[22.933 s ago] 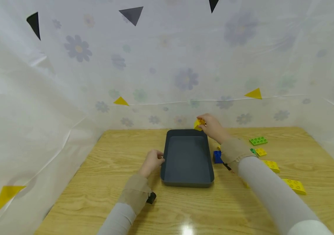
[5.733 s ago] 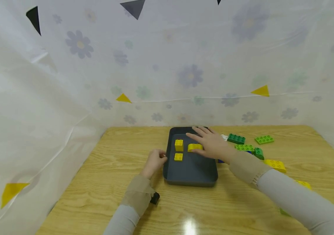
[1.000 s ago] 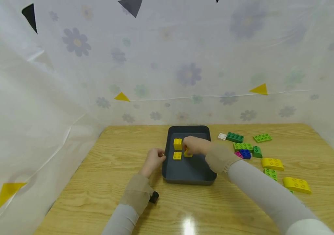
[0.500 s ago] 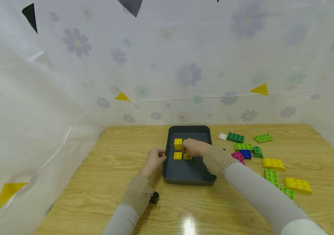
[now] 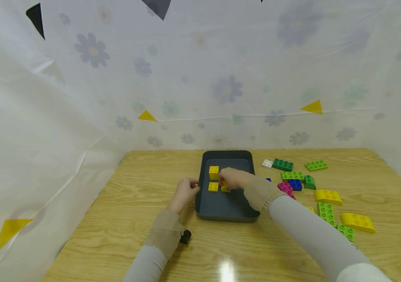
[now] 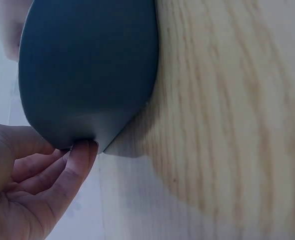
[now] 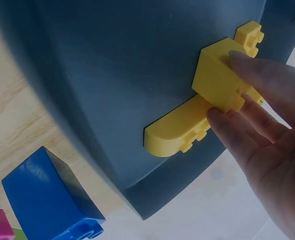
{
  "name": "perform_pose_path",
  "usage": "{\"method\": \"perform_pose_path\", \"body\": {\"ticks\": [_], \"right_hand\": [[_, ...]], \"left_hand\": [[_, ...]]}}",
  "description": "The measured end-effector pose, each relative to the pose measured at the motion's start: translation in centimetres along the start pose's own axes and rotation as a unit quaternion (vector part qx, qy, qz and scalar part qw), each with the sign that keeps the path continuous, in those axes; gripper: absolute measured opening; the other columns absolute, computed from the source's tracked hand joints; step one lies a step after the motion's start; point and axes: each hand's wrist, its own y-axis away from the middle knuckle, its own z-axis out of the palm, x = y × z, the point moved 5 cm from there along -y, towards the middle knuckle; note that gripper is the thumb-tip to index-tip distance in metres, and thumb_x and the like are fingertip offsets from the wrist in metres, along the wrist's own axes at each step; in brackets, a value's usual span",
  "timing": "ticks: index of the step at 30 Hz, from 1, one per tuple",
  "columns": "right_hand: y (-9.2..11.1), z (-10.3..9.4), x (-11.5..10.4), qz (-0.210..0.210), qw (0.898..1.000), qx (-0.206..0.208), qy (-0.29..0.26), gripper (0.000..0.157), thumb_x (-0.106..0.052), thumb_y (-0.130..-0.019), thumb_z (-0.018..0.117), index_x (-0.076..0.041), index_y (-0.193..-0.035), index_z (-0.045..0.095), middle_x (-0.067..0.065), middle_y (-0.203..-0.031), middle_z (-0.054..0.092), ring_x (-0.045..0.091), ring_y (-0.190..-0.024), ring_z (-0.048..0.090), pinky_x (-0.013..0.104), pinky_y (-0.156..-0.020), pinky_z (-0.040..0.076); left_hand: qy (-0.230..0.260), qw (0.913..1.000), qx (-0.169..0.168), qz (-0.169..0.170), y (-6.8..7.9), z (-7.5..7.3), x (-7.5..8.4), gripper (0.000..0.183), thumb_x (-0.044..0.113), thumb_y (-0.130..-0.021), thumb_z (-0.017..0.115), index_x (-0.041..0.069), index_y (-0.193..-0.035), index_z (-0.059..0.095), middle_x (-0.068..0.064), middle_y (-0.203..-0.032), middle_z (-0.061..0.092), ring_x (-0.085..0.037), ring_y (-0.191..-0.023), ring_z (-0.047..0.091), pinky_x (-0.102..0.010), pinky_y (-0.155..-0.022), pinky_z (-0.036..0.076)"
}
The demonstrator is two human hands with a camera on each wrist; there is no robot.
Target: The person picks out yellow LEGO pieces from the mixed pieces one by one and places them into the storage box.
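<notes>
My left hand grips the left rim of a dark grey tray, fingertips on its outer wall in the left wrist view. My right hand reaches into the tray and pinches a yellow toy brick between thumb and fingers. A flat yellow brick lies to the left of it, and a taller yellow brick stands farther back. In the right wrist view, a rounded yellow brick lies beside the pinched one; my right hand hides it in the head view.
Right of the tray lie loose bricks: white, dark green, light green, pink and blue. Two rounded yellow bricks sit nearer the right sleeve. A blue brick stands close by the tray's right wall.
Since the earliest frame, several yellow bricks have come into the tray. Over the last second, the right hand has shifted the pinched brick slightly toward me; the left hand stays at the rim.
</notes>
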Motion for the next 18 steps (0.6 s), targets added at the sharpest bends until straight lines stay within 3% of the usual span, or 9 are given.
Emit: {"method": "perform_pose_path", "body": {"ticks": [10,16,18], "right_hand": [[0.3,-0.5,-0.1,-0.003,1.0,-0.013,0.009,0.023,-0.003,-0.08,0.067,-0.007,-0.103,0.066,0.007,-0.107,0.059,0.022,-0.097,0.055,0.035,-0.083,0.048],[1.3,-2.3,-0.2,-0.031,0.999,0.01,0.017,0.042,-0.018,-0.087,0.063,-0.006,-0.126,0.053,0.013,-0.128,0.049,0.029,-0.118,0.046,0.042,-0.096,0.039],[1.8,-3.1,-0.1,-0.042,0.999,0.023,0.012,0.048,-0.023,-0.089,0.06,-0.007,-0.133,0.047,0.015,-0.136,0.042,0.031,-0.123,0.041,0.045,-0.1,0.036]], "left_hand": [[0.003,1.0,-0.001,-0.003,0.1,0.0,0.1,0.027,0.0,-0.086,0.057,-0.01,-0.11,0.061,-0.016,-0.087,0.061,-0.018,-0.073,0.055,-0.027,-0.06,0.048],[0.019,0.9997,-0.004,-0.013,-0.4,0.2,-0.5,0.026,0.001,-0.085,0.058,-0.009,-0.109,0.062,-0.016,-0.087,0.061,-0.02,-0.074,0.057,-0.03,-0.062,0.049],[0.021,0.9997,-0.003,0.011,-1.2,0.5,-1.5,0.026,0.005,-0.086,0.059,-0.007,-0.108,0.063,-0.013,-0.085,0.061,-0.019,-0.072,0.057,-0.029,-0.06,0.049]]}}
